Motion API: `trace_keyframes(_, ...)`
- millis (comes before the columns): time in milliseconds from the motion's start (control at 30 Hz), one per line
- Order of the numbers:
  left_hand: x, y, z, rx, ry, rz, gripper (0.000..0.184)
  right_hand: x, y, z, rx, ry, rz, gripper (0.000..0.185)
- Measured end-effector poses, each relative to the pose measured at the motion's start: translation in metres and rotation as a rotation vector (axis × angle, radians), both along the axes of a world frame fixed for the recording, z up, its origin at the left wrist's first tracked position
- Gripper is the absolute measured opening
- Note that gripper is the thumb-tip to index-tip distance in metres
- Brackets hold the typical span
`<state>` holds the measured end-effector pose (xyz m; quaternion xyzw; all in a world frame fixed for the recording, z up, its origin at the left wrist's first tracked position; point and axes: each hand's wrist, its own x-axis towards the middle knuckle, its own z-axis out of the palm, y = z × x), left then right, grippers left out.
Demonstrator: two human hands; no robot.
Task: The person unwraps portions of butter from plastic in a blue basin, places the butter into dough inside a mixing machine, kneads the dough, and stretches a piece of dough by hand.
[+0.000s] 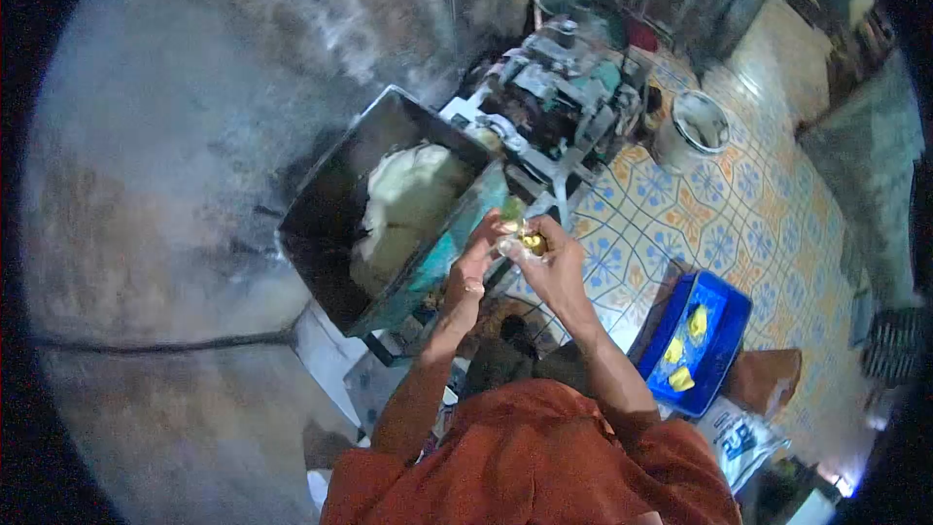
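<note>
Head view: the left hand (472,267) and right hand (561,260) pinch a small bag (531,242), likely to steady it; the deep box (326,224) likely keeps the pale lump (413,190) in.

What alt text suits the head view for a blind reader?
A person's left hand and right hand hold a small, partly yellow item, too blurred to identify, beside a trough holding pale material. At right, a blue bin contains three yellow pieces.

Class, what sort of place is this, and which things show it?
Probably a food workshop: a trough holds a pale, dough-like mass, machinery stands beside it, and a blue bin holds yellow pieces.
</note>
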<state>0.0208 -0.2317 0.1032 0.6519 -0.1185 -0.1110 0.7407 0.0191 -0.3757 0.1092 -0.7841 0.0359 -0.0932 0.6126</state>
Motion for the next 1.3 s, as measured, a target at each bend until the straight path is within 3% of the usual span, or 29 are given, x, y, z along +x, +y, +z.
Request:
trace_keyframes(100, -0.004, 0.031, -0.011, -0.109, 0.022, 0.035, 0.100, 0.018, 0.035, -0.006, -0.017, -0.078, 0.055, 0.026)
trace_keyframes(133, -0.015, 0.038, -0.022, -0.291, 0.023, 0.054, 0.081, 0.020, 0.041, -0.009, -0.022, -0.055, 0.097, 0.025)
trace_keyframes(233, -0.028, 0.061, -0.036, -0.359, 0.094, 0.103, 0.069, 0.028, 0.050, -0.026, -0.055, -0.130, 0.230, 0.019)
trace_keyframes(267, -0.035, 0.060, -0.032, -0.392, 0.128, 0.227, 0.059, 0.027, 0.046, -0.030, -0.021, 0.022, 0.264, 0.018)
trace_keyframes(333, -0.044, 0.086, -0.035, -0.081, 0.149, 0.445, 0.049, 0.037, 0.050, -0.048, -0.008, 0.219, 0.339, 0.018)
trace_keyframes(400, -0.049, 0.110, -0.026, 0.216, 0.122, 0.706, 0.033, 0.049, 0.059, -0.066, 0.244, 0.305, 0.344, 0.019)
trace_keyframes(433, -0.050, 0.130, -0.046, 0.040, 0.233, 0.846, 0.031, 0.059, 0.062, -0.076, 0.371, 0.357, 0.342, 0.020)
trace_keyframes(467, -0.059, 0.144, -0.055, 0.071, 0.272, 0.992, 0.029, 0.071, 0.056, -0.087, 0.324, 0.288, 0.574, 0.035)
trace_keyframes(533, -0.063, 0.168, -0.053, 0.252, 0.228, 1.271, 0.025, 0.090, 0.087, -0.070, 0.403, 0.341, 0.669, 0.038)
trace_keyframes(633, -0.066, 0.208, -0.079, 0.576, -0.112, 1.626, 0.024, 0.115, 0.139, -0.070, 0.505, 0.489, 0.819, 0.046)
trace_keyframes(733, -0.063, 0.241, -0.124, 0.275, 0.054, 1.698, 0.030, 0.117, 0.216, -0.085, 0.574, 0.651, 0.832, 0.050)
trace_keyframes(767, -0.058, 0.242, -0.124, 0.406, 0.156, 1.747, 0.033, 0.114, 0.245, -0.111, 0.600, 0.693, 0.821, 0.051)
trace_keyframes(800, -0.049, 0.240, -0.122, 0.534, 0.258, 1.790, 0.037, 0.106, 0.277, -0.161, 0.508, 0.546, 0.803, 0.051)
trace_keyframes(833, -0.041, 0.238, -0.124, 0.661, 0.358, 1.824, 0.041, 0.096, 0.296, -0.157, 0.498, 0.596, 0.793, 0.051)
trace_keyframes(933, -0.031, 0.245, -0.137, 0.184, 0.133, 1.943, 0.054, 0.055, 0.358, -0.165, 0.444, 0.850, 0.862, 0.059)
trace_keyframes(1000, -0.030, 0.247, -0.141, 0.035, 0.119, 2.007, 0.056, 0.026, 0.393, -0.212, 0.195, 0.758, 0.964, 0.063)
trace_keyframes(1067, -0.028, 0.244, -0.125, 0.015, 0.170, 2.080, 0.056, 0.014, 0.394, -0.158, -0.065, 0.675, 0.972, 0.064)
trace_keyframes(1167, -0.024, 0.245, -0.132, 0.013, 0.154, 2.170, 0.060, 0.025, 0.380, -0.156, 0.159, 0.901, 1.174, 0.060)
trace_keyframes(1233, -0.021, 0.240, -0.111, -0.019, 0.276, 2.152, 0.062, 0.011, 0.384, -0.182, 0.206, 0.652, 1.261, 0.049)
trace_keyframes(1267, -0.025, 0.243, -0.124, -0.055, 0.201, 2.175, 0.062, 0.017, 0.372, -0.188, 0.132, 0.527, 1.404, 0.045)
trace_keyframes(1300, -0.034, 0.250, -0.147, -0.089, 0.126, 2.201, 0.061, 0.033, 0.359, -0.168, 0.202, 0.666, 1.443, 0.042)
